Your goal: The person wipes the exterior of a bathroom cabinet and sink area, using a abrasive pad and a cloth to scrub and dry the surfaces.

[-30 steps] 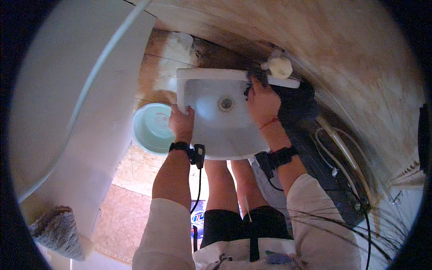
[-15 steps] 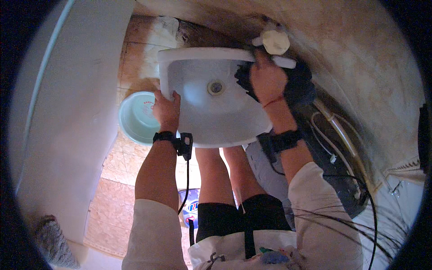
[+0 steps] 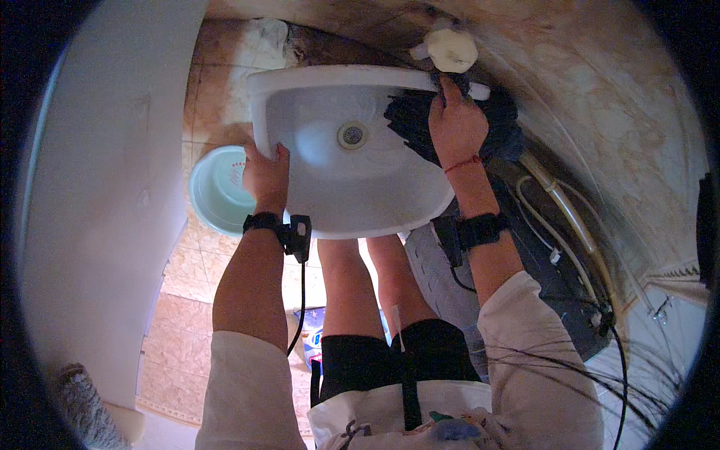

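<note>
In front of me is a white wash basin (image 3: 390,187) with a round drain (image 3: 352,136) in its floor. My left hand (image 3: 265,174) is closed round the basin's left rim, thumb over the edge. At the right side of the basin my right hand (image 3: 460,133) is closed on a black bristled brush (image 3: 411,126), its index finger stretched forward along the top. The bristles reach over the right rim into the basin. Palm and fingers hide the brush's middle, so its handle cannot be made out.
A pale green plastic tub (image 3: 217,191) stands on the tiled floor (image 3: 187,322) at the left. A cream round fitting (image 3: 452,50) is by the wall beyond the basin. Hoses (image 3: 559,199) run along the right wall. A purple package (image 3: 309,341) lies near my legs.
The brush and my right hand have shifted slightly, and more bristles show now. My left hand stays on the rim. The whole view has moved a little.
</note>
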A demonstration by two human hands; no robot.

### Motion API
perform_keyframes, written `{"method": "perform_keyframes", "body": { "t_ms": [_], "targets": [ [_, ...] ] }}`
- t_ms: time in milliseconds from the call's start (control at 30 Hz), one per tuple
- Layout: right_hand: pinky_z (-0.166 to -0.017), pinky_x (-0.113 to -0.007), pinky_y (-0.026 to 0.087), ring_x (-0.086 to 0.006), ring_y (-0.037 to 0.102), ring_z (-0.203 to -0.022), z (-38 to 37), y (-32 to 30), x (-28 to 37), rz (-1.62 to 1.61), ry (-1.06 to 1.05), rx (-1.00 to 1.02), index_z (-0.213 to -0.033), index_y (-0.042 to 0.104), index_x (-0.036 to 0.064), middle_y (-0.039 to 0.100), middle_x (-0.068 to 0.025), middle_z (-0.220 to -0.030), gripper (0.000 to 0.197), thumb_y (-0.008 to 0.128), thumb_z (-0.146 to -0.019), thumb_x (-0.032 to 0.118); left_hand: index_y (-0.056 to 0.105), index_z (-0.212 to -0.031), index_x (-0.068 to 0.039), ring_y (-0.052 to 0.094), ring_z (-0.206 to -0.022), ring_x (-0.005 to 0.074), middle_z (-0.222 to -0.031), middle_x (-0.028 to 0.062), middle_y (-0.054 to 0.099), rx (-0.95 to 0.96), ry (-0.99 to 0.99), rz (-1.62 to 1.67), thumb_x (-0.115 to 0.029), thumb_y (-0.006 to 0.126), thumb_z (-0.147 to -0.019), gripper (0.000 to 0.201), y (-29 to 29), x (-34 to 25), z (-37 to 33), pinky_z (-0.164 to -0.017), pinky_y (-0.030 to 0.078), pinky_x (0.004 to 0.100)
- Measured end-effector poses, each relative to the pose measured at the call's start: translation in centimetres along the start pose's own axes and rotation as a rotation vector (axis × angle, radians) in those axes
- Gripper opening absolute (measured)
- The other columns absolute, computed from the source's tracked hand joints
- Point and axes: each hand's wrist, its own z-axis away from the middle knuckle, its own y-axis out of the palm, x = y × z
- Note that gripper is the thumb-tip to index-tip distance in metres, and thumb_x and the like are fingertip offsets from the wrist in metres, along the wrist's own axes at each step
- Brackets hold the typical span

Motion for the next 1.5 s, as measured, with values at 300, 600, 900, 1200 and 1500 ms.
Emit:
{"method": "perform_keyframes", "body": {
  "t_ms": [300,600,900,1200,1500],
  "targets": [
    [-0.047,-0.040,0.049,-0.0283,0.060,-0.056,-1.3,0.9,9.5,-0.175,-0.133,-0.006,-0.104,0.060,0.0121,0.061,-0.0120,-0.063,0.032,0.055,-0.073,0.020,0.043,-0.099,-0.003,0.060,-0.079,0.0404,-0.088,0.0220,0.061,-0.029,0.051,0.045,-0.038,0.060,-0.073,0.046,0.7,-0.1,0.3,-0.068,0.048,0.0469],
    [-0.050,-0.041,0.050,-0.0297,0.060,-0.058,0.4,1.0,6.6,-0.083,0.024,0.079,-0.106,0.057,0.0115,0.062,-0.0124,-0.071,0.032,0.057,-0.075,0.020,0.043,-0.097,-0.002,0.060,-0.077,0.0400,-0.086,0.0226,0.061,-0.045,0.084,0.051,-0.039,0.061,-0.074,0.047,0.4,0.5,-0.1,-0.066,0.049,0.0471],
    [-0.049,-0.040,0.050,-0.0301,0.061,-0.057,0.9,1.0,4.9,-0.164,-0.155,-0.069,-0.100,0.060,0.0123,0.060,-0.0133,-0.065,0.028,0.058,-0.074,0.022,0.045,-0.097,-0.002,0.060,-0.079,0.0396,-0.088,0.0218,0.061,-0.058,0.089,0.028,-0.039,0.062,-0.073,0.047,0.2,1.0,-0.2,-0.068,0.048,0.0468],
    [-0.050,-0.039,0.050,-0.0294,0.061,-0.058,-0.2,0.7,4.3,-0.140,-0.164,0.059,-0.097,0.061,0.0124,0.061,-0.0150,-0.066,0.025,0.058,-0.074,0.022,0.045,-0.098,-0.003,0.060,-0.082,0.0391,-0.090,0.0210,0.061,-0.033,0.018,-0.028,-0.041,0.061,-0.072,0.049,0.3,1.2,-0.7,-0.073,0.047,0.0469],
    [-0.047,-0.042,0.049,-0.0302,0.061,-0.055,-0.6,0.5,8.7,-0.174,-0.293,-0.040,-0.085,0.060,0.0138,0.060,-0.0124,-0.062,0.014,0.052,-0.075,0.019,0.045,-0.098,-0.002,0.060,-0.082,0.0398,-0.088,0.0212,0.062,-0.023,0.043,-0.043,-0.040,0.061,-0.073,0.047,0.5,1.2,-0.5,-0.072,0.047,0.0466]
  ]
}}
